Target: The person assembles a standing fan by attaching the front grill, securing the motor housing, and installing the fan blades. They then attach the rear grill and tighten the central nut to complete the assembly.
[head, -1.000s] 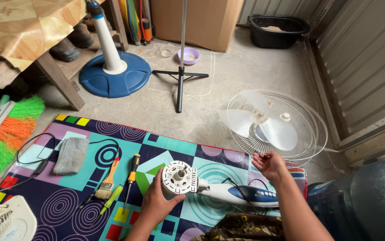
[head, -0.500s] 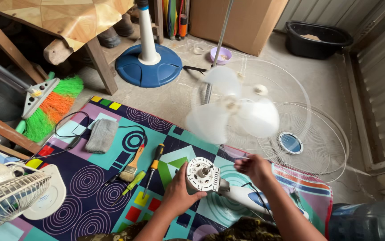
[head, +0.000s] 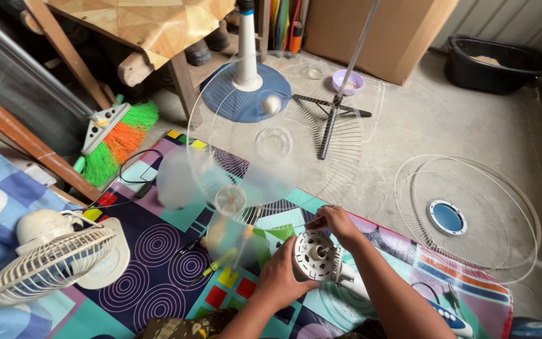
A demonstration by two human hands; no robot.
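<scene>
My left hand grips the white fan motor, its round face turned up, above the patterned mat. My right hand pinches the rim of a wire fan guard, which hangs tilted in the air and is blurred. A translucent fan blade sits in that guard, blurred too. The motor's white and blue body runs off to the lower right. A second wire guard with a blue centre lies flat on the concrete floor at the right.
A small white desk fan lies at the left. Behind it are a green and orange broom, a wooden table, a blue fan base with a white pole, a tripod stand, a purple bowl, a black tub and a cardboard box.
My right hand has lifted the guard with the blade off the floor at the right and swung it left over the mat. The view has shifted left.
</scene>
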